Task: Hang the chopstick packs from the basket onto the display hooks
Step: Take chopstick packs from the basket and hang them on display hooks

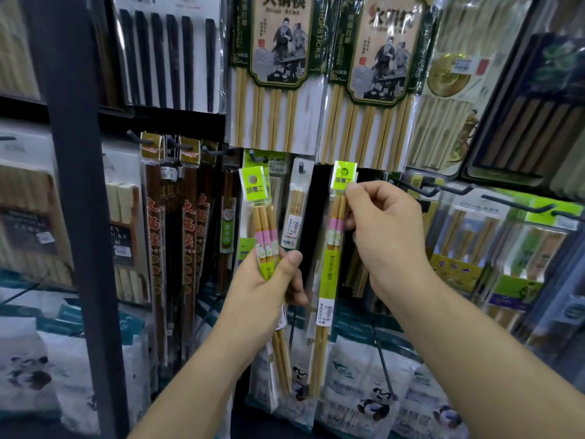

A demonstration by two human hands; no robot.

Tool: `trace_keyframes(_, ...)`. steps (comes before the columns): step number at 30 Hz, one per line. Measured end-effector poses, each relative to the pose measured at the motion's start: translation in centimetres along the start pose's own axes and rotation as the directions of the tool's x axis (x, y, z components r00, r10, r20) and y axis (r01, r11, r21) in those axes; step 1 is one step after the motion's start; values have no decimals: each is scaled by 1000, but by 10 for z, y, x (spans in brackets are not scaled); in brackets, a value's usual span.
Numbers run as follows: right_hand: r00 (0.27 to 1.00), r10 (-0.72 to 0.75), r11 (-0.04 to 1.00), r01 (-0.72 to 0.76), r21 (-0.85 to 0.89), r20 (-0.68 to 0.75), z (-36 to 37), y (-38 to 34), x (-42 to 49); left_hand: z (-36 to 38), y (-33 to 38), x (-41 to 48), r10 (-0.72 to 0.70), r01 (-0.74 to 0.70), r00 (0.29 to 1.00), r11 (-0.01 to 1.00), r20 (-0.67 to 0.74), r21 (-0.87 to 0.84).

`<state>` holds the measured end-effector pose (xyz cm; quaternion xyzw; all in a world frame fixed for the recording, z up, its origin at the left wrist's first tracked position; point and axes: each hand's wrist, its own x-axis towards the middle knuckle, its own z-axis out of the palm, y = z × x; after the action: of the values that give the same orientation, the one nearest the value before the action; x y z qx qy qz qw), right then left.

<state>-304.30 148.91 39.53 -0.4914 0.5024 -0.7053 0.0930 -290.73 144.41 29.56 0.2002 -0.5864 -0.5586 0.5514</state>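
Thumb of left hand (269, 282) clamps pack (253, 189); right hand (386, 231) pinches second pack (327, 280).

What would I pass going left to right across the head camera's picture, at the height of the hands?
Dark shelf post, dark red chopstick packs, left hand holding a bundle of packs, small hanging pack, single pack, right hand pinching it, green-topped hanging packs.
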Motion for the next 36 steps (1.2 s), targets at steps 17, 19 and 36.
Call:
trace_keyframes(17,994,92,996,-92,2,-53,0,6,3,-1,11,-6,-175,215,972,930,158,-297)
trace_keyframes(19,995,81,995,-84,-48,-65,0,10,2,0,11,-6,-159,205,971,936,176,-286)
trace_keyframes(36,991,-12,997,22,-77,130,6,3,-25,9,5,-8,-36,70,968,989,246,-132)
